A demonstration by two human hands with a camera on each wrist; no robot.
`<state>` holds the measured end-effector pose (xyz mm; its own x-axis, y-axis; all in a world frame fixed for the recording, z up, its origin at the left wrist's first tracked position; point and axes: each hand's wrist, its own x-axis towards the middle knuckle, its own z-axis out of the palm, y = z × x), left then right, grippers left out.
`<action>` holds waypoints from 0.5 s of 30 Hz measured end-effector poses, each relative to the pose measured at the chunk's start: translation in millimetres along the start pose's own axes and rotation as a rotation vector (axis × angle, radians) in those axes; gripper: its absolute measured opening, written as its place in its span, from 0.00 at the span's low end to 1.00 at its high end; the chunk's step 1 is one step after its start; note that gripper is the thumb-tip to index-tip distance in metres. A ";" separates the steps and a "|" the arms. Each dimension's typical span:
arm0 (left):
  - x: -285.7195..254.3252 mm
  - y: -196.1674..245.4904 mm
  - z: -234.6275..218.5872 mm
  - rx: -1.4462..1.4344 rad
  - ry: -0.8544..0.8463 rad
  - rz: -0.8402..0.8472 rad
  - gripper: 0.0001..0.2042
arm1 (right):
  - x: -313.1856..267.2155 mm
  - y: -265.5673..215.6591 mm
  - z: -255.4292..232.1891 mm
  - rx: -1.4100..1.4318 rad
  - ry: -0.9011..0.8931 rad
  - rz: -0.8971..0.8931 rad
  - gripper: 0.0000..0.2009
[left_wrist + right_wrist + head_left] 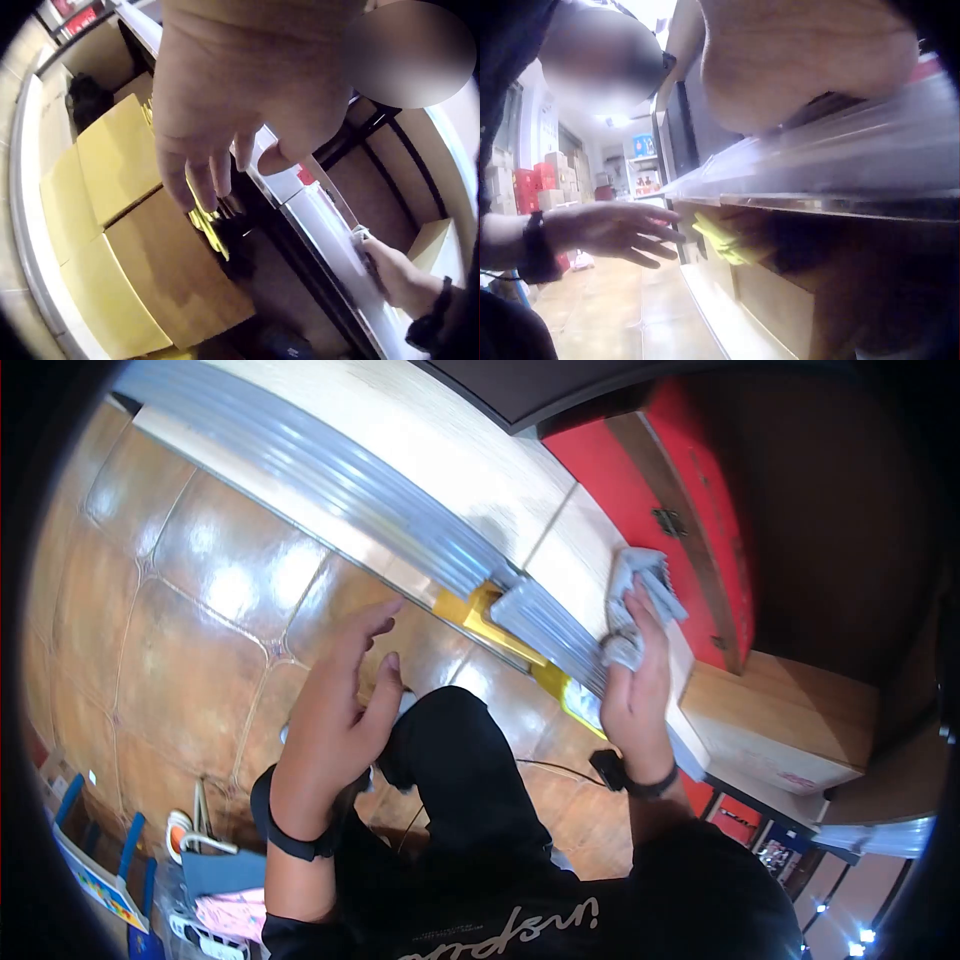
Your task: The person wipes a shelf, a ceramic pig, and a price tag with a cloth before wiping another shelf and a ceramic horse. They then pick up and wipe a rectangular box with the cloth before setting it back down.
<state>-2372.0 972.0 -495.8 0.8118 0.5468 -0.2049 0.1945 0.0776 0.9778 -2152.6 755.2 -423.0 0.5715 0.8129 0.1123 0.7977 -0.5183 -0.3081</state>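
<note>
In the head view the right hand [640, 695] holds a crumpled grey cloth [640, 575] against the pale surface, beside the clear ribbed plastic strip [340, 480]. The left hand [335, 710] hangs in the air over the tiled floor, holding nothing, its fingers loosely bent and thumb apart. Yellow items [490, 622] show under the strip's edge, to the right of that hand. The left wrist view has the left hand [247, 97] above the yellow items [206, 225], with the right hand [397, 274] on the cloth [361, 234] farther off.
A red cabinet panel [620, 470] with a hinge and a wooden box [770, 710] stand at the right. Cardboard boxes [172, 262] sit below the surface. A cable [550, 765] hangs near the knees. At the lower left are a folded pink cloth [232, 913] and other items.
</note>
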 end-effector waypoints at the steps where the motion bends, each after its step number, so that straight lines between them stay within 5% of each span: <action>1: 10.3 -18.4 -3.8 0.069 -0.003 0.108 0.25 | 0.6 -1.9 0.9 -0.037 0.003 0.006 0.28; 4: 36.1 -37.2 4.2 -0.205 0.182 0.238 0.29 | 0.2 -5.5 -0.7 -0.118 -0.003 0.026 0.26; 6: 47.8 -51.9 -0.8 -0.146 0.128 0.312 0.32 | -1.8 -4.0 1.7 -0.140 0.007 0.041 0.26; 15: 63.3 -99.4 16.1 -0.280 0.038 0.173 0.24 | -15.7 15.3 16.9 -0.098 0.109 0.002 0.30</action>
<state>-2331.1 985.5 -606.7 0.7976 0.6021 -0.0377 -0.1080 0.2040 0.9730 -2152.7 739.0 -445.4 0.5866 0.7807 0.2155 0.8083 -0.5480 -0.2151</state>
